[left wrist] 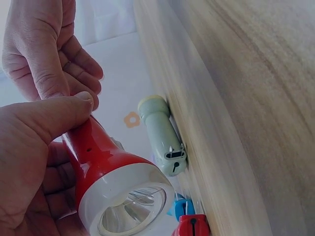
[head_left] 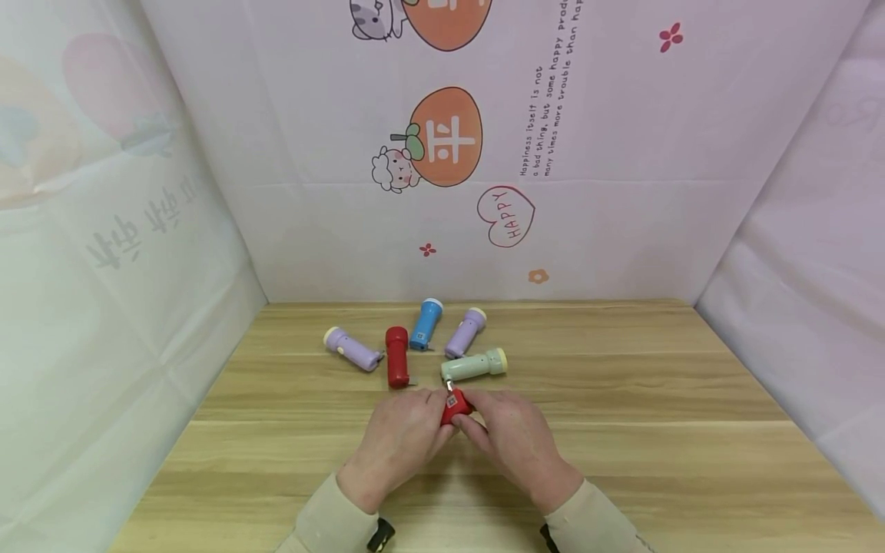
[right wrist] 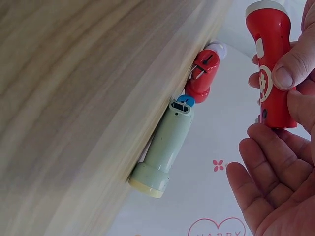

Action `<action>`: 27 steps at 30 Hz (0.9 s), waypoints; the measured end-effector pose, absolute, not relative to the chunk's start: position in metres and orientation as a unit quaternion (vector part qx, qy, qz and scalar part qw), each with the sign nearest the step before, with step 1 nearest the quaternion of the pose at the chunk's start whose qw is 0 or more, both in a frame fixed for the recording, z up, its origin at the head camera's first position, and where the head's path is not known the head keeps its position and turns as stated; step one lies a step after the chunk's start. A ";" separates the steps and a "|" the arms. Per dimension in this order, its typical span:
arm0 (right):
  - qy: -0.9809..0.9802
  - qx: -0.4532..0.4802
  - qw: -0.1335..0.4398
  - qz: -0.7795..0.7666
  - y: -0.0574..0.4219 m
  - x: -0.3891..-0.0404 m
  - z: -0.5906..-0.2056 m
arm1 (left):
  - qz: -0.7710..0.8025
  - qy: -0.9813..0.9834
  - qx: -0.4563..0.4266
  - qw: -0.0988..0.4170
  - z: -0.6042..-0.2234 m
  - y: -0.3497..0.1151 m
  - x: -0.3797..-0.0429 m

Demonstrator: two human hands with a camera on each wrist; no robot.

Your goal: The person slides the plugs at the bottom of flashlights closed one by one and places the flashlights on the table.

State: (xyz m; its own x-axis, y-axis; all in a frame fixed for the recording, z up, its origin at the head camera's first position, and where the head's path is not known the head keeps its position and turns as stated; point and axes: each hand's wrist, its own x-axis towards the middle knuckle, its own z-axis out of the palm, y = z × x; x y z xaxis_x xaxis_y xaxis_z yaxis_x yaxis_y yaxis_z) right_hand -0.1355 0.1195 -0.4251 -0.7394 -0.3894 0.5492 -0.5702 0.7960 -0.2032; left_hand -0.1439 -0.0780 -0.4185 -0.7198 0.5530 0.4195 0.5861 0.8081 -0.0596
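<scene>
A red flashlight (head_left: 455, 407) with a white head rim (left wrist: 118, 189) is held above the table between both hands. My left hand (head_left: 404, 430) grips its body, thumb across the barrel and fingers curled beneath. My right hand (head_left: 515, 438) has its thumb and index finger at the tail end, pinching it, while its other fingers (right wrist: 266, 172) spread loosely. Small metal prongs (head_left: 449, 385) stick out by the tail. Just beyond lies a pale green flashlight (head_left: 475, 365), its tail with a slot and prongs facing my left wrist camera.
Behind the hands lie another red flashlight (head_left: 397, 357), a blue one (head_left: 425, 324) and two purple ones, one on the left (head_left: 353, 349) and one on the right (head_left: 465, 332). A printed white cloth (head_left: 332, 230) walls the wooden table (head_left: 622, 399) at the back and sides.
</scene>
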 end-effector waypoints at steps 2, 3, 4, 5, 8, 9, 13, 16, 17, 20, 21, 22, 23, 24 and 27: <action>-0.914 0.263 0.247 0.185 0.119 -0.135 -0.425 | -0.035 -0.927 -0.307 0.212 -0.419 -0.078 -0.144; -0.914 0.263 0.247 0.186 0.119 -0.135 -0.425 | -0.034 -0.927 -0.307 0.211 -0.419 -0.078 -0.143; -0.914 0.263 0.248 0.186 0.119 -0.135 -0.425 | -0.033 -0.927 -0.307 0.211 -0.419 -0.078 -0.143; -0.913 0.263 0.249 0.186 0.119 -0.135 -0.425 | -0.032 -0.927 -0.308 0.211 -0.419 -0.078 -0.143; -0.913 0.262 0.252 0.185 0.119 -0.135 -0.424 | -0.033 -0.927 -0.308 0.212 -0.418 -0.078 -0.142; -0.913 0.261 0.253 0.184 0.119 -0.134 -0.424 | -0.033 -0.927 -0.307 0.213 -0.418 -0.078 -0.142; -0.912 0.262 0.257 0.183 0.119 -0.134 -0.423 | -0.034 -0.927 -0.307 0.213 -0.417 -0.078 -0.142; -0.912 0.263 0.257 0.181 0.119 -0.133 -0.423 | -0.036 -0.928 -0.306 0.209 -0.417 -0.079 -0.142; -0.912 0.263 0.257 0.182 0.119 -0.133 -0.423 | -0.036 -0.929 -0.306 0.207 -0.417 -0.079 -0.142; -0.912 0.262 0.256 0.183 0.119 -0.133 -0.423 | -0.037 -0.930 -0.304 0.204 -0.417 -0.079 -0.141; -0.912 0.262 0.256 0.184 0.119 -0.133 -0.423 | -0.037 -0.930 -0.304 0.204 -0.417 -0.079 -0.141; -0.912 0.263 0.257 0.185 0.119 -0.133 -0.423 | -0.037 -0.930 -0.304 0.205 -0.417 -0.079 -0.141; -0.911 0.263 0.257 0.186 0.119 -0.134 -0.424 | -0.037 -0.929 -0.305 0.206 -0.417 -0.079 -0.141; -0.911 0.263 0.257 0.186 0.119 -0.134 -0.424 | -0.037 -0.929 -0.305 0.209 -0.417 -0.079 -0.141; -0.910 0.264 0.259 0.186 0.119 -0.133 -0.424 | -0.037 -0.927 -0.307 0.214 -0.417 -0.079 -0.141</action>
State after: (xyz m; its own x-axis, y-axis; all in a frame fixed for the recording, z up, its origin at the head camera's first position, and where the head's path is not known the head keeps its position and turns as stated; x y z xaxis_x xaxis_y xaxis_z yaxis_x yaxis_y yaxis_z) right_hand -0.1335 0.1192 -0.4238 -0.7267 -0.3844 0.5693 -0.5771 0.7912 -0.2024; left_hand -0.1407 -0.0786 -0.4171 -0.7203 0.5527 0.4192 0.5844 0.8091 -0.0627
